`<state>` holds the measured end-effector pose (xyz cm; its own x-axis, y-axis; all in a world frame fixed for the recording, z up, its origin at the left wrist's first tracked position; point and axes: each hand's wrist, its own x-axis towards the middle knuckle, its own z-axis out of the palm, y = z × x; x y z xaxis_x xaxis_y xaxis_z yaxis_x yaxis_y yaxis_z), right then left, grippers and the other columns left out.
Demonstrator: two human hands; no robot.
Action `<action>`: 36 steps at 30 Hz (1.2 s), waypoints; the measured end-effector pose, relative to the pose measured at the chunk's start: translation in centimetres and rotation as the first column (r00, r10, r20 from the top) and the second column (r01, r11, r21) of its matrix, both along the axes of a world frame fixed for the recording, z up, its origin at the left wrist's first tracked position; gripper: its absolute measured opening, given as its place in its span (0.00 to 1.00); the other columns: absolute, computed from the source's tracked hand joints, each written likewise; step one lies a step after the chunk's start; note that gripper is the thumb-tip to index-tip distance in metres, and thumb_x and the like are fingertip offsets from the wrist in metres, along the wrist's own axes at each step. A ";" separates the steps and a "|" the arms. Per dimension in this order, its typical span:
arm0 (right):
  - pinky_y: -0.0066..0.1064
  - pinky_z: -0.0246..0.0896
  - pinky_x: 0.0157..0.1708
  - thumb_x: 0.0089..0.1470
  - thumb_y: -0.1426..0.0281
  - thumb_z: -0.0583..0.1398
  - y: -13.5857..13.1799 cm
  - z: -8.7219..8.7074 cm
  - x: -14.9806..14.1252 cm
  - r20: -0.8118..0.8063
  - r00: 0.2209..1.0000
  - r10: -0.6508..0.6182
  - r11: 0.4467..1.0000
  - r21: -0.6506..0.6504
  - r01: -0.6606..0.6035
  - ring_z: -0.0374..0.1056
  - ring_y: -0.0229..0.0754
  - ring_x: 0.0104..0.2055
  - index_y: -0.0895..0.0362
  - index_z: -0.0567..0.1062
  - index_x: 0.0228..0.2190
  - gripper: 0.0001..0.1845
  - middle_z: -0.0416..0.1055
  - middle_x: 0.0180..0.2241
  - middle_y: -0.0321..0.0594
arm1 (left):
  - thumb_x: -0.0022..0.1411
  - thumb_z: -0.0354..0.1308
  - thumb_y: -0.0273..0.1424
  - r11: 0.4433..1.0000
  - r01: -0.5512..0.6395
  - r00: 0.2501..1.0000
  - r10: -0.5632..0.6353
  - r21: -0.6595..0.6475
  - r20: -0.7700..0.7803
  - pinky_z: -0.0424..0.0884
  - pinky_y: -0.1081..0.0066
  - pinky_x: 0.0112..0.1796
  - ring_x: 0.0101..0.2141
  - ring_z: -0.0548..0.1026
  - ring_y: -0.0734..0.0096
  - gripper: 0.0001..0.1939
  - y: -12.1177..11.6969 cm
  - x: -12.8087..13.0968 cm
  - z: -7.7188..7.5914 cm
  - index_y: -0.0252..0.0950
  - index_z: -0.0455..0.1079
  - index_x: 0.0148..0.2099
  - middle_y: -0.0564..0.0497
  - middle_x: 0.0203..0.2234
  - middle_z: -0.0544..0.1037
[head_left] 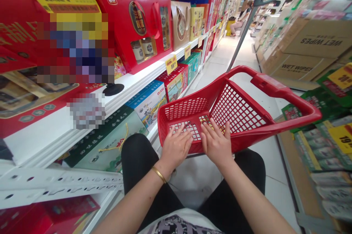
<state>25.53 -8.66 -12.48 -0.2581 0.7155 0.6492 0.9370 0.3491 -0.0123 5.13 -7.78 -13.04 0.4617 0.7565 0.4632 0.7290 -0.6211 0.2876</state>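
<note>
A red plastic shopping basket (253,134) with mesh sides and a raised red handle stands tilted in front of my knees. Over its near edge lies my left hand (177,145), palm down with fingers stretched out and a gold bangle on the wrist. My right hand (217,143) is beside it, also palm down, its fingers spread and the thumb apart. Neither hand holds anything. Whether the palms rest on the rim or hover just above it, I cannot tell. A long grey pull handle (244,29) rises behind the basket.
On my left, a white shelf (143,80) carries red gift boxes (143,25), with green and blue boxes (110,142) below. Cartons of wet wipes (310,40) and green packs (316,146) line the right. Down the aisle sits a person (242,19).
</note>
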 end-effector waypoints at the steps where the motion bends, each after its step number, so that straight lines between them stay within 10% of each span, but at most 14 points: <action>1: 0.62 0.24 0.73 0.64 0.70 0.58 0.0 0.2 -0.1 0.000 1.000 0.003 1.000 -0.010 -0.003 0.63 0.52 0.67 0.53 0.76 0.55 0.19 0.76 0.56 0.42 | 0.76 0.50 0.33 1.000 0.001 1.000 -0.001 0.005 -0.004 0.57 0.42 0.66 0.65 0.68 0.54 0.17 0.1 -0.2 0.0 0.40 0.74 0.60 0.49 0.56 0.78; 9: 0.70 0.20 0.69 0.65 0.70 0.56 0.7 1.6 6.2 -0.024 0.981 -0.193 0.977 0.082 0.195 0.64 0.57 0.65 0.54 0.76 0.55 0.18 0.78 0.53 0.43 | 0.76 0.50 0.35 1.000 0.005 1.000 -0.005 -0.008 -0.010 0.56 0.42 0.66 0.65 0.68 0.54 0.17 0.5 -0.4 0.0 0.41 0.75 0.59 0.49 0.58 0.78; 18: 0.59 0.27 0.73 0.65 0.70 0.57 0.1 0.6 -0.1 -0.014 1.000 -0.004 0.999 0.033 0.004 0.68 0.49 0.63 0.54 0.78 0.51 0.15 0.79 0.52 0.41 | 0.76 0.51 0.34 0.999 -0.002 1.000 0.002 0.037 0.010 0.57 0.42 0.65 0.63 0.70 0.53 0.16 0.6 -0.9 -0.3 0.41 0.75 0.59 0.49 0.55 0.80; 27: 0.70 0.19 0.68 0.66 0.70 0.56 1.1 1.5 10.3 -0.027 0.969 -0.246 0.947 0.204 0.246 0.68 0.56 0.62 0.54 0.76 0.53 0.17 0.80 0.49 0.42 | 0.75 0.52 0.35 0.999 0.007 1.000 -0.008 0.037 0.007 0.58 0.41 0.65 0.63 0.70 0.53 0.16 0.6 -1.0 -0.1 0.41 0.76 0.58 0.49 0.55 0.79; 36: 0.61 0.25 0.73 0.65 0.71 0.58 0.6 1.4 3.9 0.061 0.997 -0.036 0.995 0.093 0.030 0.68 0.50 0.63 0.54 0.77 0.52 0.16 0.79 0.52 0.40 | 0.75 0.53 0.34 0.998 -0.003 1.000 0.002 0.069 0.023 0.59 0.42 0.64 0.62 0.71 0.54 0.15 1.0 -1.7 -0.1 0.41 0.77 0.57 0.51 0.54 0.80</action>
